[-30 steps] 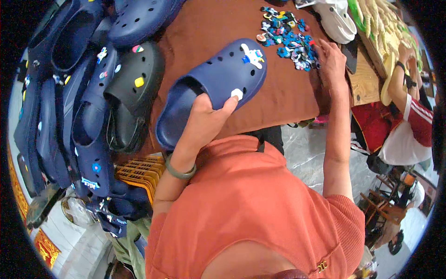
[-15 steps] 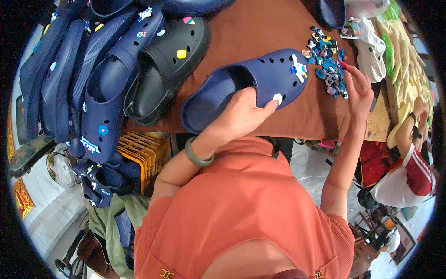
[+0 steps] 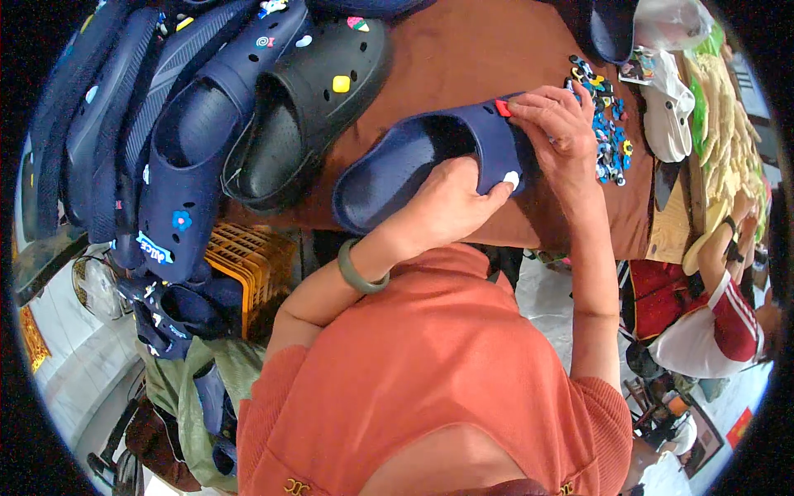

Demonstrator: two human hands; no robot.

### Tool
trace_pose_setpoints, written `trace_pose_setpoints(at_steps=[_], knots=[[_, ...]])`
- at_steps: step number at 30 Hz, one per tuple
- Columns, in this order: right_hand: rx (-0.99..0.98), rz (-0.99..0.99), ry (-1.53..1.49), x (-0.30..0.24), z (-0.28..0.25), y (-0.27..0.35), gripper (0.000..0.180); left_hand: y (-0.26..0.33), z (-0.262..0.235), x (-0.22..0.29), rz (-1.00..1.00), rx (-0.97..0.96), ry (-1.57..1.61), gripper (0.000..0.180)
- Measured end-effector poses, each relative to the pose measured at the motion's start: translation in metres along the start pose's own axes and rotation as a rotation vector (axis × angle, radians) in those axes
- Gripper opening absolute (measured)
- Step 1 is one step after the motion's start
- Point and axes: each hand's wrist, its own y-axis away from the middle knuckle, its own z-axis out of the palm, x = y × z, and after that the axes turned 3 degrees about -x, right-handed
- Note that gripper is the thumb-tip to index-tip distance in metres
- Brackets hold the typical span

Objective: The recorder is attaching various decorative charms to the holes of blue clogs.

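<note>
Landmark: the navy clog [image 3: 413, 161], lying slantwise on the brown tabletop [image 3: 471, 50], toe up and to the right, heel opening down and to the left.
Left hand [image 3: 447, 202]: grip closed on the navy clog at its near side edge; thumb tip pressed just beside a white charm [image 3: 511, 178] on the toe.
Right hand [image 3: 558, 124]: laid over the clog's toe, fingers curled and pinching a small red charm [image 3: 502, 107] against the upper; grip closed on that charm.
Bangle: a green bangle [image 3: 357, 273] on the left wrist, below the clog.
Charm pile: loose shoe charms [image 3: 608, 124], mostly blue, just right of the clog's toe, partly behind the right hand.
Black clog [image 3: 306, 116]: just left of the navy clog, with a yellow square charm on its upper.
Row of clogs: more dark blue clogs [image 3: 178, 140] further left of the black one, overlapping.
White clog [image 3: 666, 112]: right of the charm pile.
Crate: an orange plastic crate [image 3: 244, 264] under the tabletop edge, below and left of the navy clog.
Another person: a sleeve in red and white [image 3: 719, 322], well to the right and lower.
</note>
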Motion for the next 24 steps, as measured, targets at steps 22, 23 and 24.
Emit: trace_pose_setpoints(at_steps=[22,23,24], knots=[[-0.128,-0.011,0.035,-0.01,-0.005,0.004,0.032,0.003,-0.002,0.003,0.037,0.06,-0.095,0.036],[-0.105,-0.001,0.02,-0.01,-0.005,0.001,0.028,0.003,0.0,0.002,0.034,0.035,-0.078,0.037],[-0.091,-0.016,0.014,-0.009,-0.006,-0.001,0.028,0.001,0.0,0.0,0.031,0.011,-0.063,0.037]])
